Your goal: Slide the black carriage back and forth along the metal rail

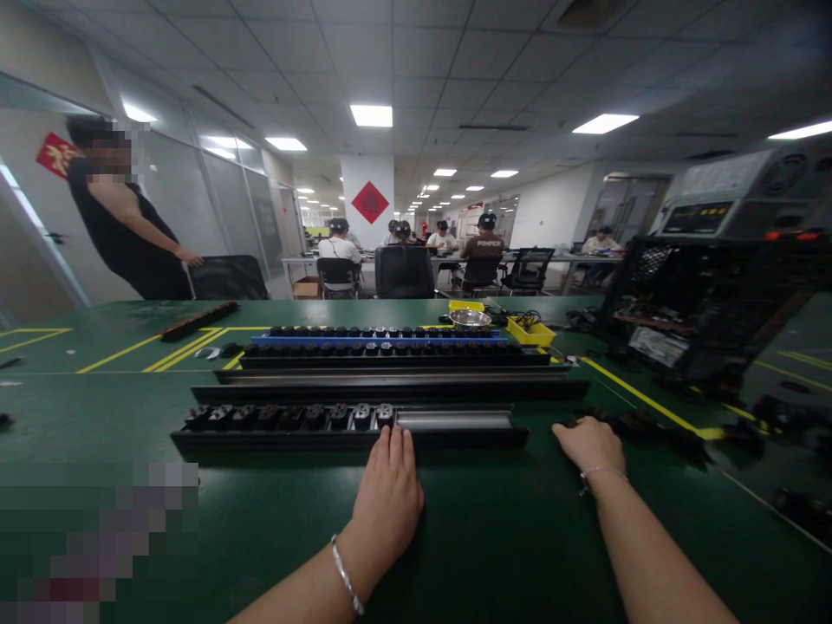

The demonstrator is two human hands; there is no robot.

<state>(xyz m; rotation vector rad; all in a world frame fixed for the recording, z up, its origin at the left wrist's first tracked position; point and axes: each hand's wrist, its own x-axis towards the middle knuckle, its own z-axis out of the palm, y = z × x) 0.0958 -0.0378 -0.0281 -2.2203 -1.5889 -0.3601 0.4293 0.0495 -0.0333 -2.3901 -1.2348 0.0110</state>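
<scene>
Two-handed: resting unclenched left hand (391, 487) on near rail (464, 438), probably steadying it; reaching dark parts (640, 423) right of rail, not making out grasp of right hand (594, 448).

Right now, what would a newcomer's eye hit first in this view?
Probably the two bare hands up front: the left hand with its fingertips at the rightmost round module in the nearest black rail, the right hand at dark parts right of that rail. Next, the red diamond-shaped decoration on the white pillar ahead, and the open-sided black equipment case at far right.
</scene>
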